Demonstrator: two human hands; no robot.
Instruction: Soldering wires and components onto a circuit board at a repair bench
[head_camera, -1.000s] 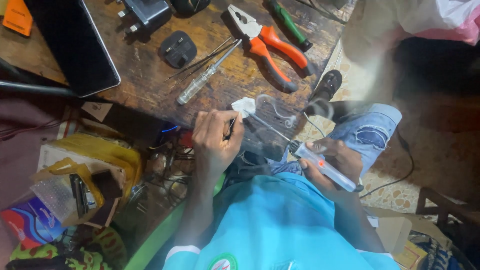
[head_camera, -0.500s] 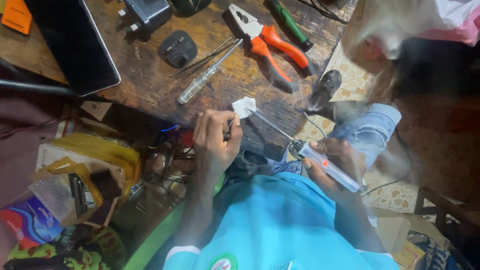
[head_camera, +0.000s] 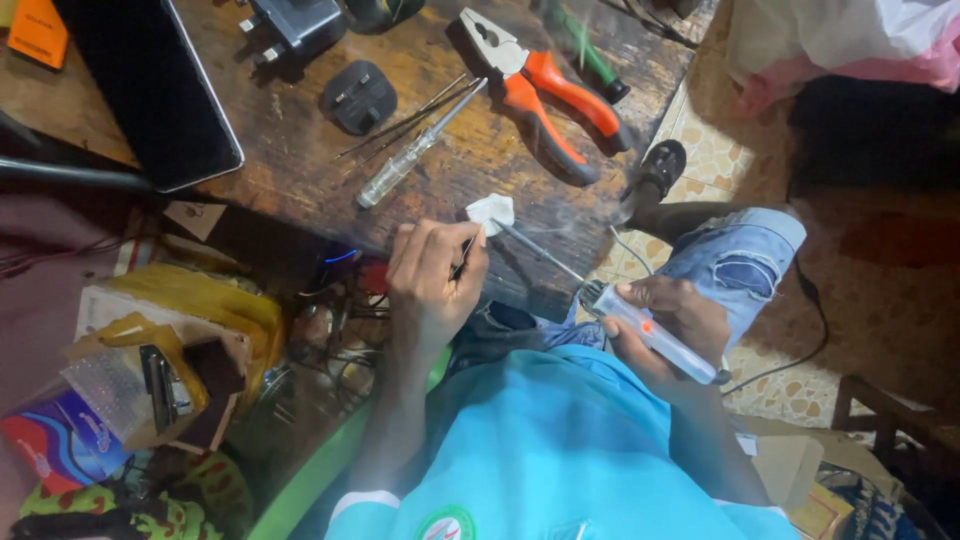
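Note:
My left hand pinches thin dark tweezers that hold a small white piece at the near edge of the wooden table. My right hand grips a soldering iron with a pale handle and a small red light. Its thin metal tip reaches up-left to the white piece. A faint wisp of smoke drifts just right of the tip. My knee in torn blue jeans is under the right hand.
On the table lie orange-handled pliers, a clear-handled screwdriver, a black plug adapter, a grey charger and a dark tablet. A black sandal rests on the tiled floor. Cluttered boxes and bags sit at lower left.
The white piece and both hands stay almost in place. The smoke near the tip has thinned. The view has shifted slightly.

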